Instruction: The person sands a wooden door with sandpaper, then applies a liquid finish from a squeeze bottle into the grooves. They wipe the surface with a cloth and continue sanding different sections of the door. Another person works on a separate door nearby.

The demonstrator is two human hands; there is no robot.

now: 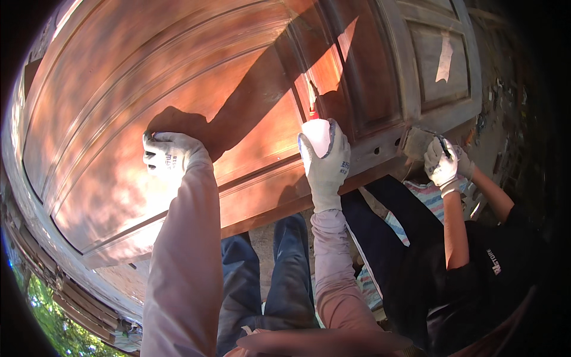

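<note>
A reddish-brown panelled wooden door (256,113) lies flat in front of me. My left hand (175,156), in a white knit glove with dark fingertips, is over its lower left panel. Its fingers curl inward, and whatever they may hold is hidden. In my right hand (329,166), also gloved, is a white cup (317,134), gripped around its side near the door's near edge. Out of the cup sticks a small brush (313,110), with a red part at the rim and a pale upper part.
On the right a co-worker in dark clothes works with gloved hands (443,162) beside a greyish block-like pad (417,143) at the door edge. A duller, greyish panelled section (443,65) lies at the far right. Striped cloth (425,199) lies under the co-worker's arms.
</note>
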